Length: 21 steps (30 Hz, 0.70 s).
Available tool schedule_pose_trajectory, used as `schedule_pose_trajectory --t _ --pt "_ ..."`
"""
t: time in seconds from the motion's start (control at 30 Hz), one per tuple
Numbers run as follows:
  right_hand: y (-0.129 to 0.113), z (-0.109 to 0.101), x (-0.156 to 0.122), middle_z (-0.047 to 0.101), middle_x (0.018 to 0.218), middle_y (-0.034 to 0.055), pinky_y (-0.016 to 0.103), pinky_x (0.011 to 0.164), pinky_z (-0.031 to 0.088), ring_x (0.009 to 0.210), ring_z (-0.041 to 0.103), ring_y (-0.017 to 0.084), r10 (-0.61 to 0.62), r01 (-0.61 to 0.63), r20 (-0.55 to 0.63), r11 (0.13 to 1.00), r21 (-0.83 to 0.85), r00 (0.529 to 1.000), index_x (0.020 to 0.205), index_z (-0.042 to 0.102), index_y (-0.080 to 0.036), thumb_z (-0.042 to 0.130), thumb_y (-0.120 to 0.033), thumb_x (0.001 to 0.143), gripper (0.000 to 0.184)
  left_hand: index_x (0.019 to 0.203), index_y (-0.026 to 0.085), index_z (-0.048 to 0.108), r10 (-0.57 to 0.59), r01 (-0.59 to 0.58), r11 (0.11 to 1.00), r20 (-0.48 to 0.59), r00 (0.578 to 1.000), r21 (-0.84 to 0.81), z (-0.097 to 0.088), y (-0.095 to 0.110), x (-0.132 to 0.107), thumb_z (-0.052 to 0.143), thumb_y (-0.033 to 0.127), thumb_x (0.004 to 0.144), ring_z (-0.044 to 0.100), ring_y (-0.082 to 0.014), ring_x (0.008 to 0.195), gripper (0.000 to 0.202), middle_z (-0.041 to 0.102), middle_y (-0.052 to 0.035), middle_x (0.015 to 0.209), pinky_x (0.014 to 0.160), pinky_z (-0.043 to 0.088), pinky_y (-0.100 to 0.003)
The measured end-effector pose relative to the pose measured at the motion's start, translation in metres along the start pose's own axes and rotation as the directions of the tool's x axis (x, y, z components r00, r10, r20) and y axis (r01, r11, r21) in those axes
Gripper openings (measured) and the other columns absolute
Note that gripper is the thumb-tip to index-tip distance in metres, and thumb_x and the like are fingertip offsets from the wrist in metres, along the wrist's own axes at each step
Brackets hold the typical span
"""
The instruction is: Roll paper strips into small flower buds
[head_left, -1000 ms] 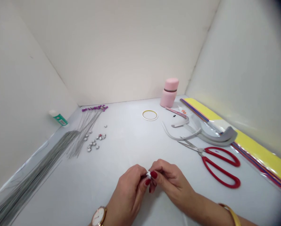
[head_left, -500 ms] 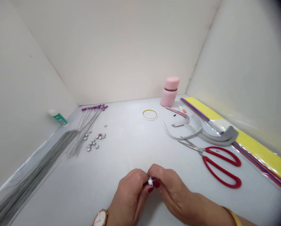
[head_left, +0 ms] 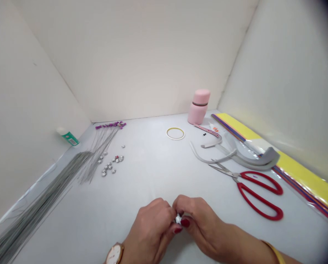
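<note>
A small silver paper star [head_left: 178, 219] sits pinched between the fingertips of both my hands, near the front of the table. My left hand [head_left: 154, 229] grips it from the left with thumb and bent fingers. From the other side, my right hand [head_left: 201, 225] presses it between thumb and forefinger. Fingers cover most of the star, so only its pale front shows. Several similar silver stars [head_left: 109, 167] lie loose further back on the left, one group with a red spot among them.
Grey wires [head_left: 51, 194] lie along the left, beside purple-tipped stems [head_left: 110, 125]. A roll of thin tape [head_left: 175, 133] rests mid-table. Red-handled scissors [head_left: 235, 176], curled pale strips [head_left: 252, 161], a pink bottle [head_left: 198, 108] and packs of coloured sheets [head_left: 304, 176] are on the right.
Both hands have shifted slightly down and to the right with the star, and the fingers have adjusted a little around it. Everything on the table lies as before.
</note>
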State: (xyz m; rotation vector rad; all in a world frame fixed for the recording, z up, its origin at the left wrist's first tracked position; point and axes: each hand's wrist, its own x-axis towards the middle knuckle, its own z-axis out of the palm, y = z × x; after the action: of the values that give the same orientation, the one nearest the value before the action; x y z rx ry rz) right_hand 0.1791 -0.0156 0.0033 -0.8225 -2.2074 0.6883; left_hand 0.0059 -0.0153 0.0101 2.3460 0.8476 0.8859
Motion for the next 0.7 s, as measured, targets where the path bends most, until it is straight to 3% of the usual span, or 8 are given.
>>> schedule_pose_trajectory --t 0.23,0.33,0.43,0.5,0.6,0.7 --pt "0.0 -0.002 0.002 0.044 0.064 -0.0029 0.022 0.053 0.034 0.054 0.039 0.012 -0.07 0.068 0.014 0.995 0.068 0.997 0.077 0.034 -0.023 0.033 -0.014 0.084 0.011 0.067 0.02 0.037 -0.028 0.028 0.995 -0.002 1.0 -0.092 0.002 0.001 0.0 0.027 0.028 0.091 0.037 -0.0122 0.053 0.027 0.039 0.002 0.059 0.05 0.03 -0.022" --pt "-0.002 0.0 0.003 0.046 0.065 -0.0021 0.022 0.055 0.036 0.056 0.041 0.011 0.099 -0.103 0.034 0.982 0.161 0.995 0.076 0.038 -0.022 0.03 -0.017 0.087 0.015 0.069 0.019 0.042 -0.195 0.2 0.957 0.043 0.98 -0.21 0.003 0.003 0.0 0.03 0.027 0.09 0.04 -0.0114 0.055 0.026 0.042 0.002 0.061 0.053 0.032 -0.021" --pt "-0.003 0.007 0.005 0.046 0.057 -0.0039 0.021 0.053 0.039 0.052 0.046 0.01 0.368 -0.384 0.116 0.843 0.378 0.922 0.074 0.039 -0.02 0.025 -0.028 0.092 0.025 0.067 0.019 0.044 -0.406 0.424 0.824 0.13 0.905 -0.377 0.007 0.005 0.002 0.028 0.029 0.092 0.044 -0.0104 0.055 0.031 0.05 0.002 0.06 0.054 0.033 -0.02" --pt "-0.003 0.012 0.007 0.043 0.052 -0.0062 0.02 0.048 0.039 0.046 0.046 0.009 0.469 -0.487 0.177 0.704 0.517 0.866 0.071 0.038 -0.02 0.025 -0.037 0.092 0.03 0.063 0.019 0.042 -0.49 0.508 0.718 0.173 0.855 -0.477 0.01 0.005 0.005 0.026 0.032 0.092 0.044 -0.0103 0.051 0.036 0.052 0.0023 0.054 0.051 0.033 -0.02" --pt "-0.001 0.017 0.01 0.04 0.049 -0.008 0.018 0.043 0.037 0.041 0.047 0.007 0.517 -0.532 0.239 0.546 0.648 0.822 0.07 0.038 -0.019 0.028 -0.044 0.09 0.033 0.061 0.018 0.045 -0.532 0.553 0.614 0.223 0.817 -0.563 0.012 0.004 0.008 0.023 0.037 0.092 0.045 -0.011 0.049 0.042 0.051 0.0022 0.05 0.049 0.034 -0.021" --pt "0.001 0.018 0.01 0.041 0.049 -0.0085 0.017 0.04 0.036 0.039 0.048 0.006 0.527 -0.537 0.272 0.453 0.711 0.805 0.071 0.039 -0.018 0.029 -0.046 0.089 0.035 0.063 0.017 0.048 -0.544 0.561 0.607 0.221 0.81 -0.562 0.011 0.003 0.007 0.021 0.038 0.092 0.047 -0.0121 0.05 0.045 0.05 0.002 0.051 0.05 0.035 -0.022"
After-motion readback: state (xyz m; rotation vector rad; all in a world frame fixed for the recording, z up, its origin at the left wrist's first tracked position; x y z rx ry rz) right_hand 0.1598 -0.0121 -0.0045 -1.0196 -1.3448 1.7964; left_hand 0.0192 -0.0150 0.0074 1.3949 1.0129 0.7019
